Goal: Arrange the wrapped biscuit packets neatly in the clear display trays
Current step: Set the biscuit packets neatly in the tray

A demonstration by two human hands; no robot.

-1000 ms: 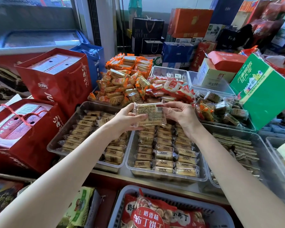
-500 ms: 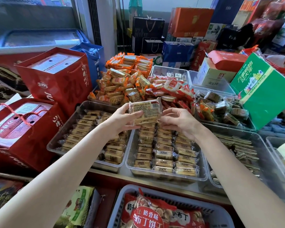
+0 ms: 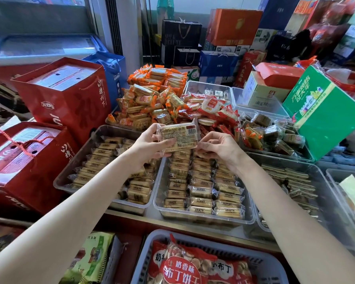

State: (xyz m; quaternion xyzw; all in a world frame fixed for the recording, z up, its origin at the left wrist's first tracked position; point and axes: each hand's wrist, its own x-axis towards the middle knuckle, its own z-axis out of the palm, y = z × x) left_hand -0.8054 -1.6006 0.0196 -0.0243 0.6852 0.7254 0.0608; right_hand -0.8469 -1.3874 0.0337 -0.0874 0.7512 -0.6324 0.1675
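The left hand holds one wrapped biscuit packet up in the air, with its thumb on the front and its fingers curled round the back. The packet's printed side with the bar code faces up, and it sits above the far end of the middle clear tray. The right hand is just beside the packet's right edge — its fingers are bent and its fingertips seem to touch the wrapper, but I cannot tell if they really pinch it. In the middle tray the packets lie in neat rows, side by side. The tray on the left has rows too, partly hidden by the left arm. A third clear tray on the right holds flatter packets. Far behind the hands sits a big loose pile of orange packets and red packets. A green box leans on the far right, and red gift boxes stand on the left.
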